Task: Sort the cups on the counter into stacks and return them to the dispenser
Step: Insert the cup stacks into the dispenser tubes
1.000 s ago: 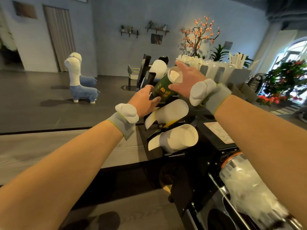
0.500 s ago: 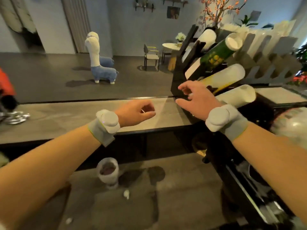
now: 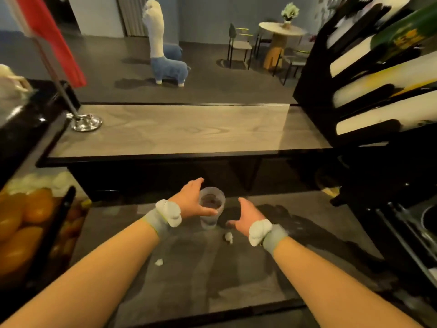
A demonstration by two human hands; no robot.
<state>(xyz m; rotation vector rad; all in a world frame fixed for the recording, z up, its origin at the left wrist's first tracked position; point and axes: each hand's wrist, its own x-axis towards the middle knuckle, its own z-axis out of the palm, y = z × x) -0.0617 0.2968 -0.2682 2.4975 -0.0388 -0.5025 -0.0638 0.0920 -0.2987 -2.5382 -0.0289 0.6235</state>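
Note:
A clear plastic cup (image 3: pixel 211 209) stands upright on the dark lower counter (image 3: pixel 212 268). My left hand (image 3: pixel 190 202) is spread around the cup's left side, thumb across its front and fingers reaching past its far edge; a firm grip does not show. My right hand (image 3: pixel 247 215) hovers open just right of the cup, apart from it. The black cup dispenser (image 3: pixel 314 74) rises at the right, holding slanted white cup stacks (image 3: pixel 378 74) and a green one (image 3: pixel 406 29) at the top.
A raised wooden counter (image 3: pixel 189 131) runs behind the cup, with a red flag on a chrome base (image 3: pixel 84 123) at its left end. Oranges in a black bin (image 3: pixel 26 221) sit at the left. Two white scraps (image 3: pixel 229 237) lie near the cup. Dark equipment (image 3: pixel 416 233) fills the right.
My view has swung down and left from the dispenser. Both hands left the green cup stack in the rack and dropped to the clear cup on the lower counter.

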